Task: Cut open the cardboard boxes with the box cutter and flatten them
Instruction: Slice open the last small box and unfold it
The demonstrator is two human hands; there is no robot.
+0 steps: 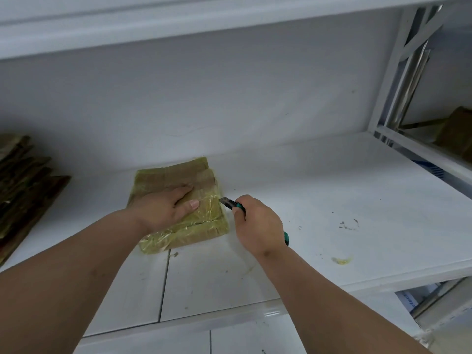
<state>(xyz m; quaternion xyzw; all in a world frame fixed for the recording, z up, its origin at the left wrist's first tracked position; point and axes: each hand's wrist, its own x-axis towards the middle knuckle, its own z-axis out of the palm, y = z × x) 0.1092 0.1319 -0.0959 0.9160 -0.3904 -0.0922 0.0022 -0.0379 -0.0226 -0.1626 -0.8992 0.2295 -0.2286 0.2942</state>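
A white shelf [332, 200] holds everything, with another shelf board overhead and a white wall behind. At the far left lies a stack of flattened cardboard [23, 190], well apart from the work. At the far right, past the white upright [388, 72], more brown cardboard [457, 129] sits on a neighbouring shelf. Small scraps and a yellowish tape bit [342, 260] litter the shelf to the right, near the front edge.

The box [178, 205], low and wrapped in yellowish clear tape, lies on the shelf left of centre. The left hand [166, 208] lies flat on its top, fingers straight and pressing down, thumb stretched toward the right edge. The forearm covers the box's near left corner.

The right hand [258, 223] is clenched around the cutter [231, 203], whose green handle shows at the thumb and again below the wrist. The dark blade end points left and touches the box's right edge, just beside the left thumb
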